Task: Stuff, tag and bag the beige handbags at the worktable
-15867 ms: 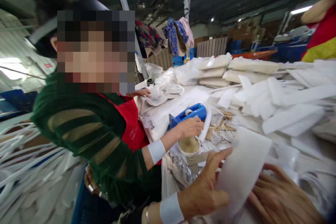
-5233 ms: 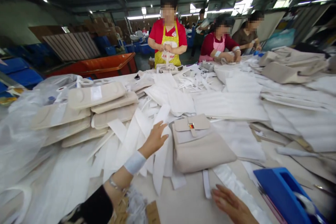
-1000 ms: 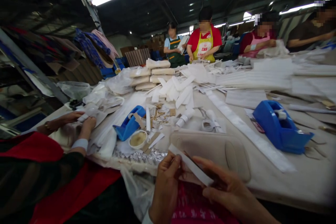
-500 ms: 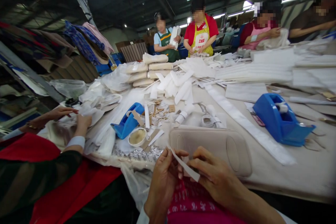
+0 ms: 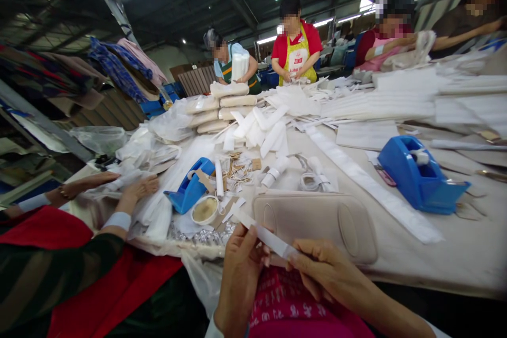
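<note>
A narrow white strip (image 5: 273,241), perhaps paper or foam, stretches between my two hands just over the table's front edge. My left hand (image 5: 243,259) pinches it near its left part, thumb on top, with one end sticking out past the fingers. The right end is pinched by my right hand (image 5: 317,266). Directly beyond them a flat beige padded piece (image 5: 307,219) with rounded corners and oval outlines lies on the table. Left of it sits a small round tub (image 5: 205,209) with yellowish contents, close to white and brown scraps.
Blue tape dispensers stand left (image 5: 190,185) and right (image 5: 420,174) on the table (image 5: 467,259). Wrapped beige bundles (image 5: 233,100) and white foam strips (image 5: 273,132) pile up behind. At left, a co-worker's hands (image 5: 138,190) handle plastic; several people stand across the table.
My right hand has shifted from beside the strip to pinching its right end. The strip lies flatter and wider to view. The co-worker's hand at left moved right; a person at the back bent forward.
</note>
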